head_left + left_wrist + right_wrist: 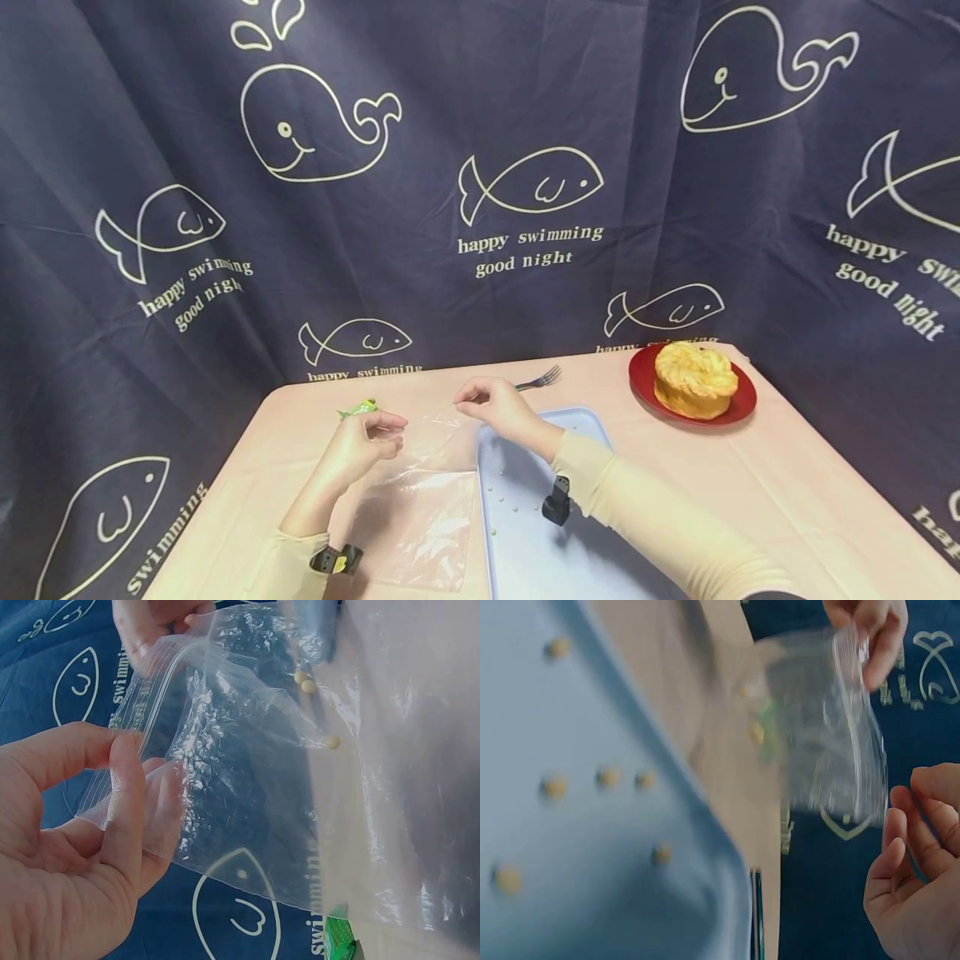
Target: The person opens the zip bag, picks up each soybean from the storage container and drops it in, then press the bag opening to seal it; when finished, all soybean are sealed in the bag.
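Observation:
A clear zip bag (240, 765) hangs spread above the table between the two hands, with a few pale yellow soybean-like balls (308, 686) seen at its lower part. My left hand (358, 450) pinches one end of its zip edge between thumb and fingers. At the other end of that edge my right hand (501, 408) has its fingertips pinched together at the bag's corner. Beneath my right forearm lies a light blue tray (525, 467) with several more such balls (553, 787) scattered over it.
Behind my left hand lies a small green packet (362, 407). A fork (542, 379) rests past the tray's far edge. On the right, a red plate (645, 387) bears a round golden bread (696, 383). A dark printed curtain (420, 208) surrounds the pink table (285, 425).

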Action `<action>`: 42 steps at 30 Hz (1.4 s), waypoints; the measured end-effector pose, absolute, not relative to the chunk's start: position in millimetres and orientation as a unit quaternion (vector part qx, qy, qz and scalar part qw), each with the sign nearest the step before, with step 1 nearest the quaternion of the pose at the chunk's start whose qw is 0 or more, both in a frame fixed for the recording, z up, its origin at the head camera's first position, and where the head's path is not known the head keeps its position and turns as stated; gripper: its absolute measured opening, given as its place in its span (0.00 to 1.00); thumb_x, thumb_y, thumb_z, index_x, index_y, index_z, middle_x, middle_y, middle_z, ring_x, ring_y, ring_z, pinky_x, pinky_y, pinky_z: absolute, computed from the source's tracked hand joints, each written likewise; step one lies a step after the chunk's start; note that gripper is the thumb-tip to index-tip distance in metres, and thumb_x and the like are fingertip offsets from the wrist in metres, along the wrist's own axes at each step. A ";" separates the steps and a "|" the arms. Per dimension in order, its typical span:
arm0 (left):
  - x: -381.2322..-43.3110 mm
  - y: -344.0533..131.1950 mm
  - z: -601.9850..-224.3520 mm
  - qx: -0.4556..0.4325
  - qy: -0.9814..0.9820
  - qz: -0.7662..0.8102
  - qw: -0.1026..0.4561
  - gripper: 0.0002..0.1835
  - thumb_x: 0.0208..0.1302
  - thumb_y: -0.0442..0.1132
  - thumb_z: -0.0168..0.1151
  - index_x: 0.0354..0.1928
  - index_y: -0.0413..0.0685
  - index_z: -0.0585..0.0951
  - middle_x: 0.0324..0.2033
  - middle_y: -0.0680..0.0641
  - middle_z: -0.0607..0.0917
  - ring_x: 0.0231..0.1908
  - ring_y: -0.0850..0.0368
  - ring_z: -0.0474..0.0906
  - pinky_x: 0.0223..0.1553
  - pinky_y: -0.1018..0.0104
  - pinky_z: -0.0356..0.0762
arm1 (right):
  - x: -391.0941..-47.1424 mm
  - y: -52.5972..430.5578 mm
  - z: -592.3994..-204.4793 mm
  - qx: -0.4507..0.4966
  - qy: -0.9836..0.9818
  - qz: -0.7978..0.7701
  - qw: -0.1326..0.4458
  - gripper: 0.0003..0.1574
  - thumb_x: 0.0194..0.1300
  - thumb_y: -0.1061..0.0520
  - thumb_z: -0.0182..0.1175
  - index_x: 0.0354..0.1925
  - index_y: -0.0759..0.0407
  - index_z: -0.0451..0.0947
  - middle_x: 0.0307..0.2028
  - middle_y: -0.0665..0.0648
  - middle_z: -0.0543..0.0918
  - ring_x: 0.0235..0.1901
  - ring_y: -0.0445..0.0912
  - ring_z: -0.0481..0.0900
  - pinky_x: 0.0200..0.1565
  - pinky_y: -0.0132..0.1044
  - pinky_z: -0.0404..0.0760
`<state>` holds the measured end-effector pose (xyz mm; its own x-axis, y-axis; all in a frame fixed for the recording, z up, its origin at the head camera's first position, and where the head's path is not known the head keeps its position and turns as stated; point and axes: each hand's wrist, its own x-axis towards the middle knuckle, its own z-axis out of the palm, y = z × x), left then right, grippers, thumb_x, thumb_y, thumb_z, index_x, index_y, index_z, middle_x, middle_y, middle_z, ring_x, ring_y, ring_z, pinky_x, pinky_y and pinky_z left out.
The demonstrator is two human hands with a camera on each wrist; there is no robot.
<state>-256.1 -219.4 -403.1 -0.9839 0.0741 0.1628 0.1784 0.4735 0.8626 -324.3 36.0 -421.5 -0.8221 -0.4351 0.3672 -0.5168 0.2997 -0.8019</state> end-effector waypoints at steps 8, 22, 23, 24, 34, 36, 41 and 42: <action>-256.6 -221.4 -403.4 -0.069 -0.858 -0.506 0.053 0.15 0.51 0.21 0.66 0.42 0.35 0.86 0.34 0.44 0.88 0.38 0.50 0.86 0.37 0.66 0.87 | -337.5 78.9 -440.0 0.232 -0.835 0.495 0.054 0.06 0.65 0.65 0.67 0.41 0.66 0.85 0.38 0.55 0.87 0.39 0.49 0.83 0.45 0.41 0.83; -256.9 -223.4 -405.1 -0.068 -0.858 -0.506 0.053 0.15 0.51 0.21 0.65 0.43 0.34 0.86 0.35 0.41 0.88 0.37 0.51 0.86 0.36 0.67 0.86 | -355.8 120.1 -476.1 0.188 -0.881 0.432 0.039 0.06 0.60 0.67 0.69 0.37 0.61 0.86 0.36 0.53 0.88 0.39 0.48 0.83 0.48 0.46 0.82; -256.8 -223.3 -405.0 -0.069 -0.858 -0.507 0.052 0.15 0.51 0.21 0.66 0.43 0.34 0.86 0.35 0.40 0.88 0.37 0.51 0.86 0.36 0.66 0.86 | -355.8 120.2 -476.5 0.189 -0.883 0.429 0.041 0.06 0.60 0.67 0.69 0.37 0.61 0.86 0.35 0.53 0.88 0.38 0.48 0.83 0.49 0.46 0.82; -256.9 -223.0 -405.0 -0.069 -0.857 -0.508 0.051 0.15 0.51 0.21 0.66 0.43 0.34 0.86 0.35 0.39 0.88 0.37 0.51 0.86 0.36 0.66 0.86 | -355.6 120.1 -477.0 0.192 -0.883 0.426 0.043 0.06 0.59 0.68 0.69 0.37 0.61 0.87 0.34 0.53 0.88 0.38 0.48 0.83 0.48 0.46 0.83; -254.6 -221.2 -405.3 -0.075 -0.855 -0.510 0.052 0.15 0.51 0.21 0.66 0.43 0.33 0.86 0.35 0.40 0.88 0.37 0.51 0.86 0.36 0.66 0.87 | -352.1 115.9 -486.2 0.224 -0.891 0.391 0.061 0.11 0.52 0.74 0.70 0.32 0.61 0.84 0.29 0.52 0.87 0.31 0.43 0.82 0.39 0.38 0.83; -254.4 -221.3 -405.4 -0.077 -0.855 -0.511 0.050 0.15 0.51 0.21 0.66 0.43 0.32 0.86 0.36 0.38 0.88 0.38 0.51 0.86 0.37 0.66 0.87 | -352.0 115.2 -487.2 0.223 -0.890 0.393 0.059 0.12 0.51 0.74 0.70 0.31 0.61 0.83 0.28 0.51 0.86 0.30 0.42 0.81 0.39 0.38 0.82; -254.3 -221.2 -404.8 -0.079 -0.851 -0.517 0.048 0.15 0.52 0.21 0.66 0.44 0.32 0.85 0.36 0.37 0.87 0.38 0.50 0.86 0.37 0.66 0.87 | -351.8 113.3 -485.8 0.205 -0.894 0.395 0.055 0.13 0.51 0.74 0.71 0.29 0.59 0.82 0.26 0.49 0.83 0.29 0.40 0.78 0.39 0.38 0.81; -254.5 -221.1 -404.9 -0.079 -0.850 -0.518 0.048 0.15 0.52 0.21 0.66 0.44 0.32 0.85 0.36 0.36 0.87 0.38 0.50 0.86 0.37 0.65 0.87 | -351.9 113.0 -485.5 0.201 -0.895 0.395 0.054 0.13 0.51 0.74 0.71 0.28 0.58 0.82 0.26 0.48 0.83 0.29 0.40 0.77 0.39 0.38 0.81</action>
